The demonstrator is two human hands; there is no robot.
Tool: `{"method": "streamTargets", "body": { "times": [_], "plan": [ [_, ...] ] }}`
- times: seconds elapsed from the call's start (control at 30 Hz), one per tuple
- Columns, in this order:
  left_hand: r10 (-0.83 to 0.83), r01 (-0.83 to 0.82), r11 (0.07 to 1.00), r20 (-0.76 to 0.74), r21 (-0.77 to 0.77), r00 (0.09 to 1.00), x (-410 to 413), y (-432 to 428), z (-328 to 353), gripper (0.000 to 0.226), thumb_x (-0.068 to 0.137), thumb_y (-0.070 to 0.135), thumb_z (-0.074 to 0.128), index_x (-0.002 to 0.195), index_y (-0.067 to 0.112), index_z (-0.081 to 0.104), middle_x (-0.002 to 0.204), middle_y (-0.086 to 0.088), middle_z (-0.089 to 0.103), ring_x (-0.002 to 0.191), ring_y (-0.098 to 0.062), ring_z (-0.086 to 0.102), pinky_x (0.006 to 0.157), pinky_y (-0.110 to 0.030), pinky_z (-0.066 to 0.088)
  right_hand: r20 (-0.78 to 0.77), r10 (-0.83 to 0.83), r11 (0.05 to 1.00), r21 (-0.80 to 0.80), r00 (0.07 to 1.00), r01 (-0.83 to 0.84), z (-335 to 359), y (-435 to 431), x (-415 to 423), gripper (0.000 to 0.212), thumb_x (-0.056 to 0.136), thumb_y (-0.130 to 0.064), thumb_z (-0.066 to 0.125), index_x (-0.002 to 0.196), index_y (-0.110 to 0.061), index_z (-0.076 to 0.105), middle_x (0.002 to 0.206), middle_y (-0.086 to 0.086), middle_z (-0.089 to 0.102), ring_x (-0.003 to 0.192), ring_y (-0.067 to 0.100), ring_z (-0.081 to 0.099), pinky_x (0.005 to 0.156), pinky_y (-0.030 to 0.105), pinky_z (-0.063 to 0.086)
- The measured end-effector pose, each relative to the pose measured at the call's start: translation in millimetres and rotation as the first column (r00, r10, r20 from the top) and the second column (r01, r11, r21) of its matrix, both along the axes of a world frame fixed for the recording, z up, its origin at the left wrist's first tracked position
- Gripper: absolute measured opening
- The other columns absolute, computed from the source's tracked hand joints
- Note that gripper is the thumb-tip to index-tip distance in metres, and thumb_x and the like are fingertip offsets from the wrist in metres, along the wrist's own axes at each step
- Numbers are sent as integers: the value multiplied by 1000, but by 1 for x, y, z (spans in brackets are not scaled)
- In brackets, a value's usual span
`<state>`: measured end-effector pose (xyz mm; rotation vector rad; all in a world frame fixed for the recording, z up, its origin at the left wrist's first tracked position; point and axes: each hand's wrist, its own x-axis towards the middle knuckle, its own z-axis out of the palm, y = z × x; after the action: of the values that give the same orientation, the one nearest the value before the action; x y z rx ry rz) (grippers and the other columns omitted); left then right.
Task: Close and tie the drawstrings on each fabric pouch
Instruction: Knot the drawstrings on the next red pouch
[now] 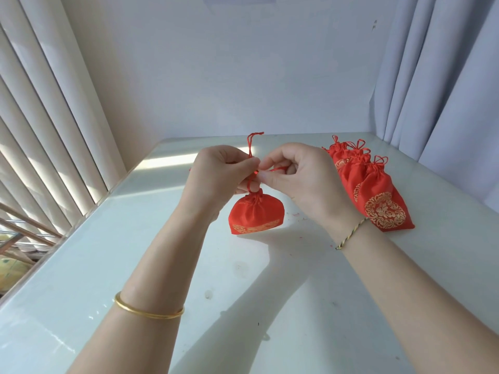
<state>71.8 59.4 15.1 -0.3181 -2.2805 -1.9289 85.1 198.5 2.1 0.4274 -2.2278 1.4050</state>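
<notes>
A small red fabric pouch point(256, 214) with gold print hangs just above the white table point(151, 265), its mouth gathered tight. Its red drawstrings point(251, 147) rise from the neck between my two hands. My left hand point(216, 176) pinches the cords just above the neck, and one looped end sticks up past its fingers. My right hand point(297, 176) pinches the other cord end, which runs sideways under its fingers. The fingertips of both hands meet over the cords, hiding the crossing point.
A row of several red pouches point(375, 193) with tied cords lies on the table to the right. Vertical blinds point(48, 130) line the left side, a white wall stands behind, and pale curtains point(442, 76) hang at the right.
</notes>
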Motion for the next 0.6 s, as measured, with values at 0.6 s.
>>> {"method": "streamTargets", "body": {
  "times": [0.6],
  "plan": [
    [-53,53,999,83,1,995,9,-7,13,51,73,-14,64,115,12,54,82,-1,60,71,-18,64,75,-33,58,22,2,1000,-17,1000,-1,-5,1,-4,15,79,-2,63,68,-10,69,48,-14,48,48,0,44,53,11,31]
  ]
}}
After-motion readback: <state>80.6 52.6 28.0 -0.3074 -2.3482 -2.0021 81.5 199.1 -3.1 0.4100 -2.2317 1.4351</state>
